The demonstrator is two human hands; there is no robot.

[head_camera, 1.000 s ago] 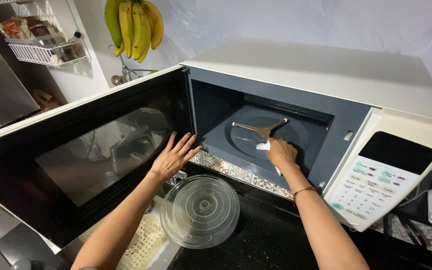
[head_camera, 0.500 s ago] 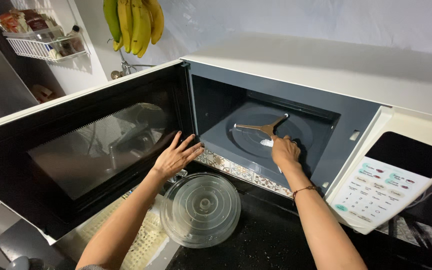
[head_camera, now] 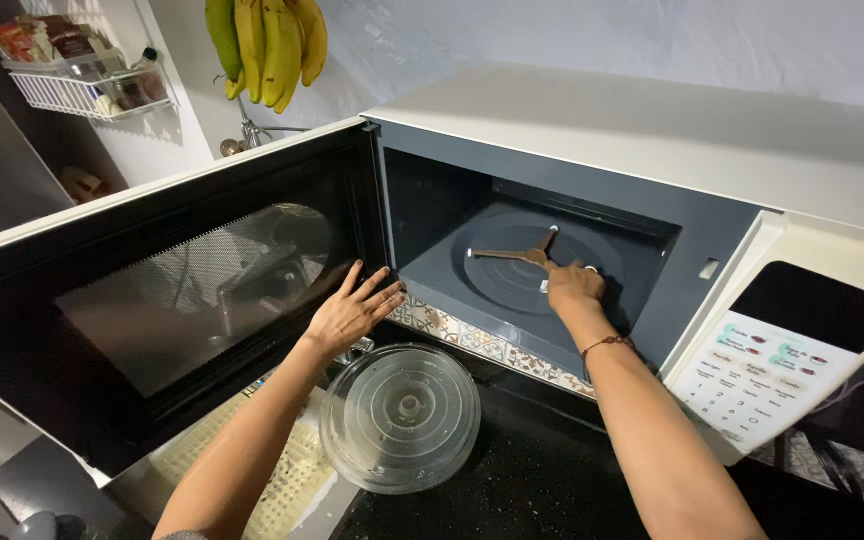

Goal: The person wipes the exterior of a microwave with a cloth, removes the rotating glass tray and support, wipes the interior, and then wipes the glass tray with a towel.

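Note:
A white microwave (head_camera: 652, 130) stands with its door (head_camera: 152, 300) swung wide to the left. My left hand (head_camera: 352, 312) lies flat with fingers spread against the inside of the door near the hinge. My right hand (head_camera: 574, 288) is inside the grey cavity, palm down on the floor over a small white cloth, beside the three-armed roller ring (head_camera: 522, 256). A round glass turntable plate (head_camera: 400, 415) sits on the dark counter below the opening, between my arms.
The keypad panel (head_camera: 767, 375) is at the right. A bunch of bananas (head_camera: 267, 40) hangs at top left beside a white wire rack (head_camera: 82, 85) with packets. A pale mesh mat (head_camera: 287, 480) lies under the door, and patterned tiles edge the counter.
My right hand has shifted slightly right across the cavity floor. The left hand stays pressed on the door. The view has tilted a little.

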